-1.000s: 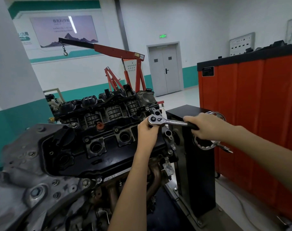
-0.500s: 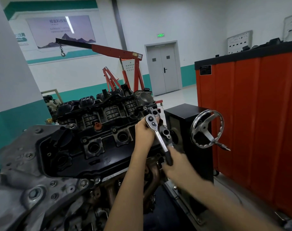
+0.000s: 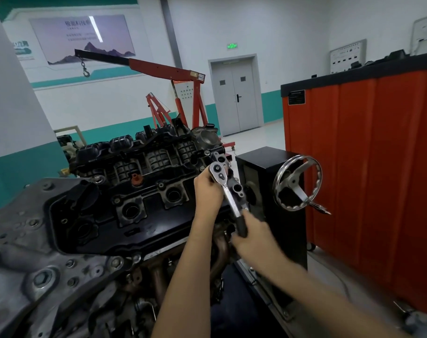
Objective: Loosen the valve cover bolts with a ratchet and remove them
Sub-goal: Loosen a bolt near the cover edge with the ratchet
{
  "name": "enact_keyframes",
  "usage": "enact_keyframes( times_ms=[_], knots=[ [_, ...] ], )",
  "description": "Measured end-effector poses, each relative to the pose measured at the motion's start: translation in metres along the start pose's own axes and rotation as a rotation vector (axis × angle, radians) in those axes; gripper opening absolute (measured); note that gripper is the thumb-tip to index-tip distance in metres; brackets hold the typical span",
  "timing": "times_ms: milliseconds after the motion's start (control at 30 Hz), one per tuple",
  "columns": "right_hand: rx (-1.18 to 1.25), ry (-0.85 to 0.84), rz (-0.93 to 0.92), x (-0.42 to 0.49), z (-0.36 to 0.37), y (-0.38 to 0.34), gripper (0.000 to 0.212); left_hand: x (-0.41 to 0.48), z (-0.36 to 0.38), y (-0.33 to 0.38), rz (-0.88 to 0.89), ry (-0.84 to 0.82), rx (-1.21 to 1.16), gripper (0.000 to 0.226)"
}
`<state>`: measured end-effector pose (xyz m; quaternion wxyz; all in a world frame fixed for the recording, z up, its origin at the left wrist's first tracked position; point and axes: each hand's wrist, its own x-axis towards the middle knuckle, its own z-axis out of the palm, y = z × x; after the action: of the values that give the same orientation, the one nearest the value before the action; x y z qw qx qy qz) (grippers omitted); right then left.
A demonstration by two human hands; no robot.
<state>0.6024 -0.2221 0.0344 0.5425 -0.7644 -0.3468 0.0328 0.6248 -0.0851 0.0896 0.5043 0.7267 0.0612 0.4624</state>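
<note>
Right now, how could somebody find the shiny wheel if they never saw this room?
Look for the big orange cabinet on the right. Just left of it stands a black box, and the wheel is mounted on that box. It is the only shiny silver ring with spokes and a small crank handle.

The left hand (image 3: pixel 207 189) holds the head of the ratchet (image 3: pixel 229 193) at the right end of the black valve cover (image 3: pixel 144 224). The right hand (image 3: pixel 253 239) grips its black handle, which slants nearer and rightward. A chrome handwheel (image 3: pixel 297 182) stands to the right.
</note>
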Motion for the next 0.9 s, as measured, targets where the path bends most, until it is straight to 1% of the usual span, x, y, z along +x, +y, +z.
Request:
enact_keyframes(
  times_ms=[67,100,167,233,300,333,400,433,467,500,567,600,667,733,767,833,867,900],
  knots=[
    [0.145,0.028,0.016,-0.006,0.03,-0.009,0.017,0.001,-0.001,0.0,-0.033,-0.01,-0.026,0.046],
    [0.167,0.028,0.012,-0.006,0.034,-0.01,0.019,0.001,-0.002,0.0,-0.033,-0.02,-0.019,0.046],
    [0.103,0.004,0.001,-0.002,0.017,-0.005,0.019,-0.001,-0.005,0.002,-0.019,-0.047,0.024,0.049],
    [-0.065,-0.073,-0.042,0.008,-0.021,0.006,0.021,-0.001,-0.006,0.004,-0.006,-0.066,0.044,0.045],
    [-0.311,-0.153,-0.107,0.027,-0.066,0.009,0.02,-0.001,-0.005,0.007,0.008,-0.085,0.078,0.029],
    [-0.469,-0.166,-0.159,0.041,-0.086,0.006,0.019,-0.001,-0.005,0.009,0.017,-0.098,0.092,0.02],
    [-0.811,-0.137,-0.271,0.067,-0.113,-0.007,0.016,-0.001,-0.006,0.01,0.027,-0.09,0.056,0.017],
    [-0.933,-0.102,-0.327,0.077,-0.118,-0.015,0.016,-0.002,-0.008,0.01,0.016,-0.073,0.026,0.019],
    [-0.995,-0.067,-0.37,0.082,-0.118,-0.02,0.016,-0.002,-0.009,0.009,0.002,-0.055,0.008,0.02],
    [-1.005,-0.039,-0.377,0.082,-0.115,-0.023,0.017,-0.002,-0.01,0.009,-0.01,-0.048,0.002,0.021],
    [-0.912,0.008,-0.298,0.066,-0.101,-0.015,0.017,-0.003,-0.01,0.005,-0.007,-0.054,0.018,0.027],
    [-0.808,0.018,-0.235,0.051,-0.09,-0.008,0.017,-0.003,-0.009,0.002,-0.001,-0.049,0.018,0.03],
    [-0.479,0.005,-0.088,0.02,-0.056,0.001,0.019,-0.004,-0.005,0.001,0.006,-0.021,-0.011,0.033],
    [-0.16,0.018,-0.016,0.0,-0.014,-0.002,0.019,-0.004,-0.002,0.002,0.001,-0.001,-0.038,0.038],
    [-0.053,0.037,0.007,-0.003,0.007,-0.005,0.018,-0.004,-0.001,0.002,-0.013,0.003,-0.052,0.039],
    [0.083,0.044,0.043,-0.005,0.037,-0.012,0.02,-0.003,-0.002,0.003,-0.064,-0.003,-0.101,0.032],
    [0.094,0.036,0.045,-0.005,0.04,-0.012,0.022,-0.004,-0.003,0.004,-0.091,-0.017,-0.137,0.03],
    [0.067,0.026,0.038,-0.004,0.034,-0.01,0.024,-0.004,-0.005,0.005,-0.091,-0.025,-0.135,0.032]
  ],
)
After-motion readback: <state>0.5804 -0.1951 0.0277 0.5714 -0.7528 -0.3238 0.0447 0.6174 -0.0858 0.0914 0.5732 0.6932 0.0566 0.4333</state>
